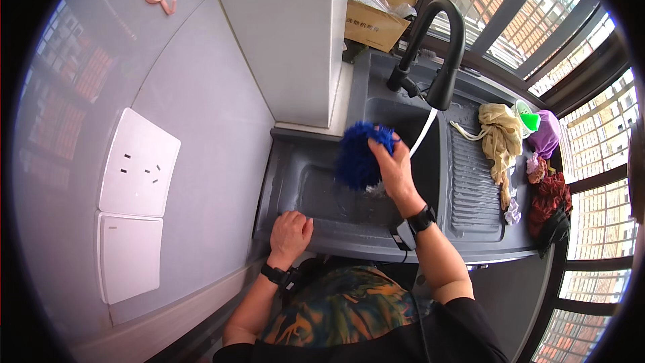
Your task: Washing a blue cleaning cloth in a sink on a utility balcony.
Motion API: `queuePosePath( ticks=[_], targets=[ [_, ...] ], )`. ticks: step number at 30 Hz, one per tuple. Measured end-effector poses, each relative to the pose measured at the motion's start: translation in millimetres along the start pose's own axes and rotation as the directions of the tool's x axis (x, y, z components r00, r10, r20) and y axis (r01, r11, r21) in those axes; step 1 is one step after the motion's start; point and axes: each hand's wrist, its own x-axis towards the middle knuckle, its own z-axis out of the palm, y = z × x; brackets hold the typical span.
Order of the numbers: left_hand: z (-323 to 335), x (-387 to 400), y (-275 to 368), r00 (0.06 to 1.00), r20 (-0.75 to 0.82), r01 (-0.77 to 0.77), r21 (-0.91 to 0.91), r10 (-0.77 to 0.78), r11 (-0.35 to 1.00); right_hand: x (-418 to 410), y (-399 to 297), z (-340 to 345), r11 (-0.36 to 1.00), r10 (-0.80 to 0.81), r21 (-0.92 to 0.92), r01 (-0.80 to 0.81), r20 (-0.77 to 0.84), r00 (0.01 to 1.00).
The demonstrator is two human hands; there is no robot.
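Observation:
My right hand point(395, 166) grips a shaggy blue cleaning cloth or mitt point(359, 156) above the dark grey sink point(312, 181). A white stream of water point(425, 131) runs from the black gooseneck faucet point(443, 85) down behind this hand, where its lower end is hidden. Some splashing or foam shows just below the blue piece. My left hand point(292, 234) rests with curled fingers at the sink's front left rim, apart from the blue piece; nothing shows in it.
Right of the basin, a ribbed drainboard point(473, 186) bears a crumpled beige cloth point(501, 126). Beyond it are a light green basket point(521, 111), a purple cloth point(544, 133) and dark red fabric point(550, 196). A cardboard box point(375, 25) stands behind. A wall socket point(141, 166) is at left.

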Motion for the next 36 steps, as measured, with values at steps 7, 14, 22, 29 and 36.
queuePosePath(
  ticks=[7,14,22,29,36],
  targets=[
    [-2,1,-2,1.000,0.013,-0.009,-0.022,0.009,1.000,73,-49,26,0.778,-0.364,-0.514,0.361,0.101,0.926],
    [-2,3,-3,0.999,0.035,0.020,-0.070,-0.017,0.997,133,76,35,0.392,-0.149,-0.881,0.265,0.224,0.963],
    [-2,5,-6,0.998,0.062,0.035,-0.070,-0.030,0.997,229,100,38,0.420,-0.375,-0.880,0.222,0.054,0.926],
    [-2,6,-5,0.998,0.063,-0.004,-0.073,0.009,0.997,168,86,29,0.451,-0.398,-0.826,0.337,0.152,0.905],
    [-4,-2,-3,0.998,0.051,0.038,-0.030,-0.037,0.999,34,49,47,0.375,-0.274,-0.838,0.397,0.309,0.911]
  ],
)
